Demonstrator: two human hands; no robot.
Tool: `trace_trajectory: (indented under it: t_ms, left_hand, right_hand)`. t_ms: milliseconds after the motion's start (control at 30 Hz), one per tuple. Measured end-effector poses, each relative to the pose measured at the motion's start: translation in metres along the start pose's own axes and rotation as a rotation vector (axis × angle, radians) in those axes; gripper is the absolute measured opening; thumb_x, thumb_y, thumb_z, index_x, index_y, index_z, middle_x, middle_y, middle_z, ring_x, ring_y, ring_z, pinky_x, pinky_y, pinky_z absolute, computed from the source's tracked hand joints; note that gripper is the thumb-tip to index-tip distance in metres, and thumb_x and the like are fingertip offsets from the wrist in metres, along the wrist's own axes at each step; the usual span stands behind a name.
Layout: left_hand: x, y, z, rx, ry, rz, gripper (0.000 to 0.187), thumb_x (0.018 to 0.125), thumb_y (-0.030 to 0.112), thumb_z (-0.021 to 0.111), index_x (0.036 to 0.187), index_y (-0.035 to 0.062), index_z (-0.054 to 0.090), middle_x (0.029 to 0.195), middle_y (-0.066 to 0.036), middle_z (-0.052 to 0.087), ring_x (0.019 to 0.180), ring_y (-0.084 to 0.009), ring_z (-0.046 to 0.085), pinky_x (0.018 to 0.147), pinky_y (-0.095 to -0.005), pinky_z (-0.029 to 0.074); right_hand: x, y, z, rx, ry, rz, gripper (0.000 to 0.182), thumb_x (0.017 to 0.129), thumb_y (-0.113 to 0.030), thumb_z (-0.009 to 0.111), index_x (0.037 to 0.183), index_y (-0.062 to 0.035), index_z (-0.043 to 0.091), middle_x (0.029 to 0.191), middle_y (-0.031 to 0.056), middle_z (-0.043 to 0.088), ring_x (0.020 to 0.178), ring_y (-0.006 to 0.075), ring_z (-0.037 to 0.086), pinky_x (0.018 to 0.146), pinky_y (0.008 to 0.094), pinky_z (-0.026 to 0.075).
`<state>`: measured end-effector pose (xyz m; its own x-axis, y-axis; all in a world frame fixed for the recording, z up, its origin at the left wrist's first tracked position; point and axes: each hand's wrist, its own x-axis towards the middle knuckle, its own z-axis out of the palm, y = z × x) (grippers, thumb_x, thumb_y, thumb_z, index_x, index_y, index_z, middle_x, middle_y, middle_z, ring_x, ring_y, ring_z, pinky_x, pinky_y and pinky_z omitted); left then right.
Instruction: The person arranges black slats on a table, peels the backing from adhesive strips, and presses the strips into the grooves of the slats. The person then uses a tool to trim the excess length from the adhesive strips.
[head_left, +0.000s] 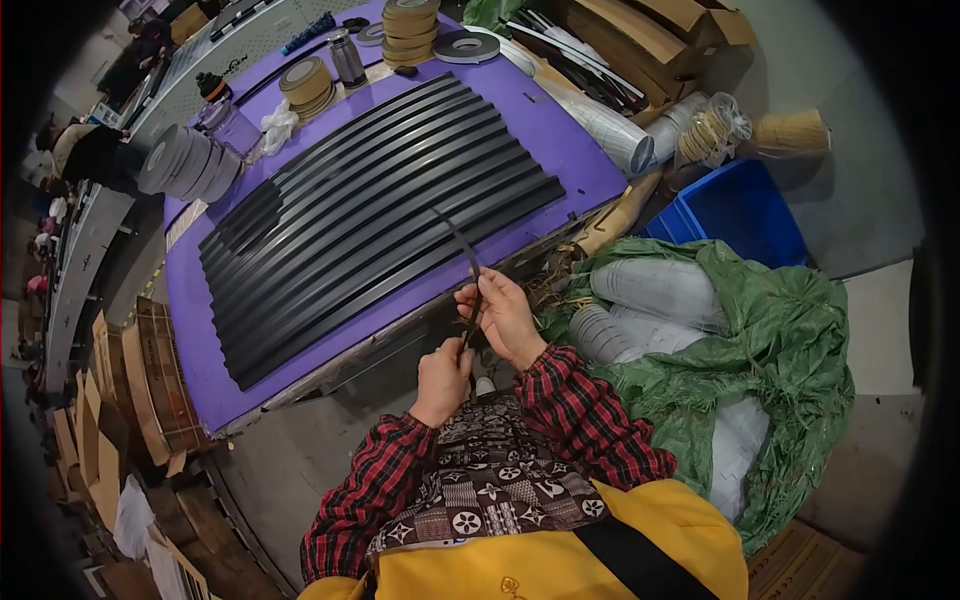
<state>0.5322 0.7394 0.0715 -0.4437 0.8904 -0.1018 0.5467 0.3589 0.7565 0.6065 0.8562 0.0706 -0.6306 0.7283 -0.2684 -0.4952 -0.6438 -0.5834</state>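
My left hand (441, 382) is closed on the lower end of a thin black strip (462, 243), near the table's front edge. Higher and to the right, my right hand (503, 312) pinches the same strip partway along. The strip's free end points up and left over black ribbed strips (370, 215) that lie side by side on the purple table (590, 165).
Tape rolls (308, 84), a metal bottle (347, 58) and grey rolls (190, 165) stand on the table. A blue bin (745, 215) and a green sack (790, 350) with grey rolls are at the right. Cardboard (150, 370) stands at the left; people are in the far left background.
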Motion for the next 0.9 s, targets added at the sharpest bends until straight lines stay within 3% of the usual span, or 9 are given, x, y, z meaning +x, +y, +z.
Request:
trace_trajectory:
  t_ms: [33, 167, 233, 333, 533, 700, 767, 800, 900]
  left_hand:
    - [0.001, -0.001, 0.001, -0.109, 0.034, -0.046, 0.022, 0.078, 0.013, 0.056, 0.096, 0.0012, 0.055, 0.063, -0.019, 0.057, 0.058, -0.0320, 0.060, 0.052, -0.0386, 0.046]
    - [0.002, 0.004, -0.008, -0.364, -0.046, -0.180, 0.025, 0.082, 0.012, 0.052, 0.104, 0.0009, 0.053, 0.060, -0.014, 0.058, 0.052, -0.0213, 0.060, 0.046, -0.0321, 0.046]
    - [0.003, 0.006, -0.011, -0.596, -0.315, -0.238, 0.025, 0.088, 0.012, 0.047, 0.110, 0.0017, 0.050, 0.063, -0.004, 0.057, 0.048, -0.0081, 0.054, 0.044, -0.0207, 0.044]
    - [0.001, 0.002, -0.005, -0.640, -0.402, -0.234, 0.032, 0.089, 0.012, 0.044, 0.121, 0.0041, 0.042, 0.066, -0.004, 0.057, 0.049, -0.0073, 0.054, 0.043, -0.0198, 0.044]
    - [-0.003, 0.012, -0.010, -0.682, -0.641, -0.223, 0.057, 0.087, 0.009, 0.047, 0.136, 0.0093, 0.017, 0.068, -0.006, 0.059, 0.050, -0.0087, 0.055, 0.043, -0.0199, 0.045]
    - [0.008, 0.006, -0.009, -0.688, -0.903, -0.203, 0.050, 0.086, 0.005, 0.042, 0.133, 0.0063, 0.025, 0.071, -0.007, 0.061, 0.048, -0.0084, 0.055, 0.042, -0.0182, 0.044]
    - [0.011, -0.001, -0.005, -0.770, -1.022, -0.293, 0.041, 0.086, 0.004, 0.040, 0.126, 0.0012, 0.035, 0.076, -0.008, 0.063, 0.048, -0.0073, 0.055, 0.043, -0.0167, 0.044]
    - [0.010, -0.004, -0.002, -0.778, -1.008, -0.269, 0.029, 0.085, 0.003, 0.041, 0.112, -0.0018, 0.047, 0.080, -0.009, 0.064, 0.049, -0.0059, 0.055, 0.043, -0.0152, 0.043]
    - [0.011, -0.023, 0.013, -0.866, -1.012, -0.252, 0.022, 0.083, 0.002, 0.044, 0.103, -0.0004, 0.052, 0.082, -0.009, 0.064, 0.051, -0.0047, 0.056, 0.043, -0.0142, 0.043]
  right_hand:
    - [-0.001, 0.000, 0.004, -0.008, -0.007, 0.010, 0.015, 0.089, -0.016, 0.047, 0.100, -0.0054, 0.049, 0.083, 0.0055, 0.056, 0.081, 0.0164, 0.057, 0.071, 0.0287, 0.049]
    - [-0.005, -0.008, 0.022, -0.263, 0.033, -0.239, 0.014, 0.089, -0.013, 0.047, 0.100, -0.0055, 0.048, 0.087, 0.0046, 0.055, 0.080, 0.0154, 0.058, 0.069, 0.0262, 0.049]
    - [-0.002, -0.012, 0.025, -0.287, 0.055, -0.329, 0.014, 0.089, -0.014, 0.046, 0.101, -0.0056, 0.047, 0.088, 0.0025, 0.054, 0.077, 0.0138, 0.058, 0.068, 0.0267, 0.050]
    - [0.003, -0.032, 0.023, -0.067, 0.076, -0.389, 0.016, 0.090, -0.015, 0.044, 0.103, -0.0062, 0.047, 0.085, 0.0012, 0.053, 0.072, 0.0111, 0.055, 0.066, 0.0267, 0.049]
    - [0.014, -0.077, 0.013, -0.116, 0.157, -0.421, 0.022, 0.091, -0.018, 0.042, 0.107, -0.0060, 0.051, 0.075, 0.0001, 0.054, 0.062, 0.0078, 0.048, 0.055, 0.0223, 0.044]
    - [0.013, -0.106, 0.005, -0.220, 0.089, -0.486, 0.024, 0.091, -0.019, 0.043, 0.108, -0.0040, 0.052, 0.073, -0.0006, 0.052, 0.062, 0.0077, 0.046, 0.054, 0.0219, 0.039]
    - [0.013, -0.110, 0.003, -0.251, 0.117, -0.530, 0.025, 0.091, -0.019, 0.043, 0.108, -0.0033, 0.051, 0.073, -0.0003, 0.052, 0.059, 0.0073, 0.044, 0.050, 0.0211, 0.037]
    - [0.012, -0.112, 0.001, -0.250, 0.113, -0.513, 0.025, 0.091, -0.019, 0.043, 0.109, -0.0034, 0.051, 0.073, 0.0000, 0.051, 0.057, 0.0070, 0.043, 0.049, 0.0205, 0.035]
    - [0.007, -0.114, 0.000, -0.188, 0.084, -0.477, 0.023, 0.092, -0.018, 0.041, 0.110, -0.0056, 0.047, 0.071, 0.0008, 0.049, 0.051, 0.0059, 0.037, 0.045, 0.0190, 0.029]
